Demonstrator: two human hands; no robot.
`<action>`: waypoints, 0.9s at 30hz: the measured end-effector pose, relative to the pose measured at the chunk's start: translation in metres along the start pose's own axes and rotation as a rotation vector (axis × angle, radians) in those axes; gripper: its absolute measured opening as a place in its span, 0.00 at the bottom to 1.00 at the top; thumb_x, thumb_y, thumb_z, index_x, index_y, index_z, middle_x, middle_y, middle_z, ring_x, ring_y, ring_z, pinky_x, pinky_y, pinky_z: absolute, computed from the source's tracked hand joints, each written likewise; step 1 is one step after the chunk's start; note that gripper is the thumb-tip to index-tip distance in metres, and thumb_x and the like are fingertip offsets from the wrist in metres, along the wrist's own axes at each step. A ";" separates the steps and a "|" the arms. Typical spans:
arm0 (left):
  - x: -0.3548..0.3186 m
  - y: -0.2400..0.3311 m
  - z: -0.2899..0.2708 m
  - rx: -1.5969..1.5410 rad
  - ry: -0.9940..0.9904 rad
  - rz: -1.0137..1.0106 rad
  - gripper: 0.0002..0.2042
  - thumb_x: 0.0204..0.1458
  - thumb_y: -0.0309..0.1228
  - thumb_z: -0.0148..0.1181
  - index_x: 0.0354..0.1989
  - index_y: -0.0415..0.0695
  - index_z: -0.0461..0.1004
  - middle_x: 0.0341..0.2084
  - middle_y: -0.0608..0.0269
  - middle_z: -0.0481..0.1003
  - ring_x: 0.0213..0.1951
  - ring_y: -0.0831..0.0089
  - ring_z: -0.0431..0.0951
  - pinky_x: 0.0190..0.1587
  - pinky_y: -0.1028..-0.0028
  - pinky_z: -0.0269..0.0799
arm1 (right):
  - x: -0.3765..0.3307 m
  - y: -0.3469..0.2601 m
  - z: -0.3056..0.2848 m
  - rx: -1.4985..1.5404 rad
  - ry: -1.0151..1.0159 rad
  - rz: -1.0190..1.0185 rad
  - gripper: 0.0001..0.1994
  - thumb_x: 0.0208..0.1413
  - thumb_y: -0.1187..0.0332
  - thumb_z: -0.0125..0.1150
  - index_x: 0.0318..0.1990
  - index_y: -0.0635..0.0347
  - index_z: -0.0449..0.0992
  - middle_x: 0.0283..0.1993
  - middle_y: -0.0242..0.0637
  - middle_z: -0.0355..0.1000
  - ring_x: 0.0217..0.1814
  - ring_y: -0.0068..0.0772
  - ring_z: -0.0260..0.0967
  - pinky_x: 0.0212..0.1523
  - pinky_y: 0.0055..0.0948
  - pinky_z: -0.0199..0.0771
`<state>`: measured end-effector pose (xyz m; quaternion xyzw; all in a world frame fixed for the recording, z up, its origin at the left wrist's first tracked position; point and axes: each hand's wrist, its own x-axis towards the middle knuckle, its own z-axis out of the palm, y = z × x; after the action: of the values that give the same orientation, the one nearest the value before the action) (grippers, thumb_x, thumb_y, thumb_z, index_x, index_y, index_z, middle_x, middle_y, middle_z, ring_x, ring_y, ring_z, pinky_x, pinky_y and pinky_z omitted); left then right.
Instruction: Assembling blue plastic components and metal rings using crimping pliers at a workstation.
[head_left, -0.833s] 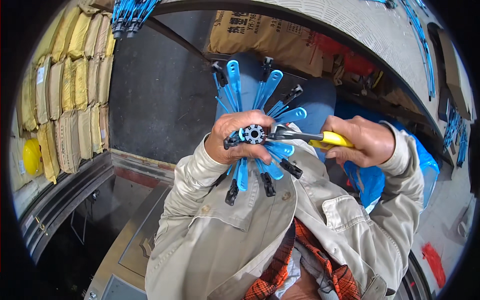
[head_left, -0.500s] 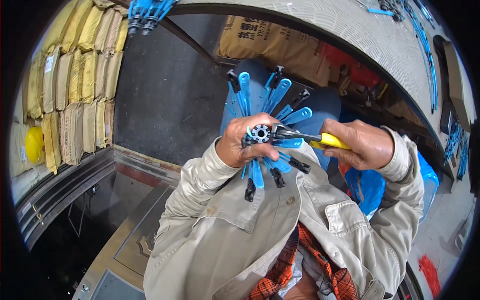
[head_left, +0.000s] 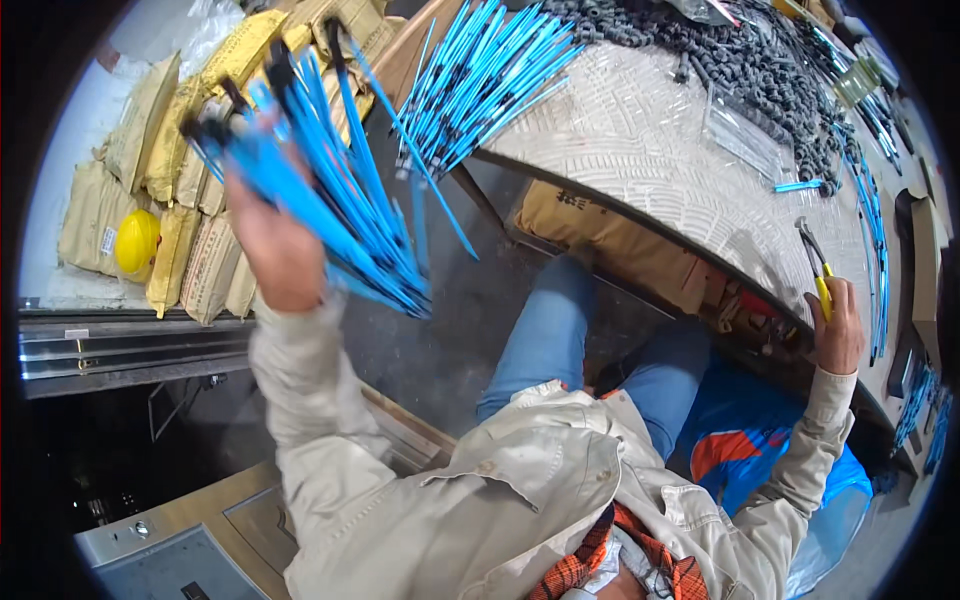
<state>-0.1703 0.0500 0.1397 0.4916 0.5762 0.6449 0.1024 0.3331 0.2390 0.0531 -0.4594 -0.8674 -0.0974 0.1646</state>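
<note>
My left hand is raised at the left, blurred by motion, and closed around a bunch of blue plastic strips with black ends. The strips fan out above and to the right of the hand. At the right, by the front edge of the table, my right hand grips the yellow handles of a pair of pliers. The metal jaws point up and away over the tabletop. A pile of similar blue strips lies on the table's far left corner, just right of the held bunch.
The pale, ridged table curves across the upper right. Dark grey small parts are heaped on it. Stacked sacks and a yellow helmet stand at the left. A blue bag sits right of my legs.
My left hand has swung from in front of my chest to the upper left with the blue strips. My right hand has moved right to the table edge, still holding the pliers.
</note>
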 end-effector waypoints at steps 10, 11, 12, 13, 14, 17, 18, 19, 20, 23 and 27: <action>0.228 -0.133 0.096 1.081 -0.267 0.010 0.23 0.49 0.47 0.52 0.43 0.37 0.64 0.36 0.43 0.73 0.37 0.44 0.73 0.38 0.55 0.68 | 0.000 0.042 0.033 -0.220 0.009 0.207 0.16 0.49 0.59 0.61 0.42 0.54 0.66 0.38 0.34 0.66 0.29 0.36 0.67 0.24 0.29 0.66; 0.227 -0.154 0.107 1.090 -0.199 0.131 0.24 0.48 0.48 0.52 0.43 0.37 0.63 0.35 0.43 0.74 0.36 0.43 0.73 0.37 0.55 0.68 | 0.002 0.038 0.032 -0.196 0.033 0.168 0.17 0.49 0.55 0.59 0.42 0.54 0.67 0.38 0.34 0.65 0.28 0.36 0.67 0.24 0.29 0.65; 0.227 -0.173 0.105 1.109 -0.119 0.243 0.25 0.48 0.48 0.53 0.44 0.37 0.63 0.35 0.43 0.74 0.36 0.42 0.73 0.37 0.54 0.68 | 0.006 0.035 0.033 -0.159 0.060 0.116 0.19 0.50 0.52 0.57 0.41 0.54 0.67 0.37 0.35 0.65 0.28 0.36 0.67 0.24 0.28 0.65; 0.229 -0.181 0.116 1.065 -0.165 0.205 0.27 0.48 0.49 0.54 0.46 0.37 0.63 0.34 0.43 0.74 0.35 0.42 0.73 0.35 0.54 0.68 | 0.004 0.040 0.034 -0.159 0.031 0.157 0.20 0.50 0.48 0.55 0.40 0.55 0.68 0.36 0.35 0.65 0.28 0.36 0.67 0.24 0.28 0.65; 0.231 -0.194 0.127 1.068 -0.151 0.260 0.26 0.48 0.48 0.54 0.48 0.39 0.65 0.35 0.43 0.74 0.34 0.43 0.74 0.34 0.54 0.69 | 0.001 0.045 0.033 -0.160 0.003 0.200 0.22 0.51 0.44 0.52 0.40 0.55 0.68 0.36 0.35 0.65 0.28 0.36 0.66 0.25 0.28 0.65; 0.227 -0.215 0.137 1.018 -0.219 0.425 0.22 0.49 0.45 0.54 0.48 0.44 0.68 0.35 0.49 0.75 0.36 0.47 0.74 0.36 0.59 0.70 | -0.009 0.063 0.044 -0.275 0.066 0.157 0.27 0.52 0.39 0.42 0.37 0.55 0.69 0.37 0.35 0.66 0.30 0.35 0.66 0.28 0.28 0.67; 0.241 -0.230 0.112 0.929 -0.313 0.450 0.22 0.53 0.45 0.49 0.53 0.48 0.66 0.43 0.49 0.73 0.40 0.49 0.74 0.41 0.61 0.70 | -0.001 0.057 0.043 -0.218 0.051 0.160 0.26 0.52 0.39 0.42 0.37 0.55 0.69 0.37 0.35 0.66 0.31 0.34 0.66 0.29 0.28 0.67; 0.247 -0.236 0.107 0.859 -0.374 0.480 0.22 0.53 0.45 0.49 0.53 0.48 0.66 0.43 0.49 0.73 0.40 0.49 0.74 0.41 0.61 0.70 | 0.002 0.053 0.042 -0.213 0.051 0.146 0.25 0.52 0.40 0.44 0.37 0.55 0.69 0.37 0.35 0.66 0.33 0.34 0.66 0.31 0.28 0.67; 0.252 -0.235 0.102 0.909 -0.372 0.534 0.21 0.53 0.44 0.49 0.52 0.46 0.66 0.43 0.50 0.73 0.41 0.51 0.74 0.41 0.63 0.70 | 0.003 0.053 0.045 -0.213 0.050 0.147 0.24 0.52 0.41 0.45 0.37 0.55 0.69 0.38 0.35 0.66 0.33 0.34 0.66 0.32 0.28 0.67; 0.265 -0.213 0.081 1.100 -0.276 0.685 0.20 0.54 0.41 0.50 0.51 0.42 0.67 0.44 0.52 0.73 0.42 0.55 0.73 0.43 0.67 0.69 | 0.001 0.056 0.050 -0.099 0.055 0.120 0.19 0.54 0.47 0.48 0.37 0.55 0.69 0.40 0.34 0.67 0.36 0.34 0.67 0.38 0.27 0.67; 0.230 -0.108 0.098 1.106 -0.230 0.677 0.17 0.55 0.36 0.50 0.50 0.40 0.68 0.48 0.53 0.70 0.46 0.58 0.72 0.46 0.69 0.68 | -0.012 0.116 0.034 0.308 0.112 0.279 0.13 0.57 0.57 0.48 0.40 0.56 0.69 0.43 0.38 0.67 0.40 0.37 0.67 0.42 0.29 0.67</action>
<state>-0.2571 0.3074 0.1529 0.6915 0.6216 0.1937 -0.3129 0.4288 0.3060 0.0188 -0.5385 -0.7895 0.0346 0.2926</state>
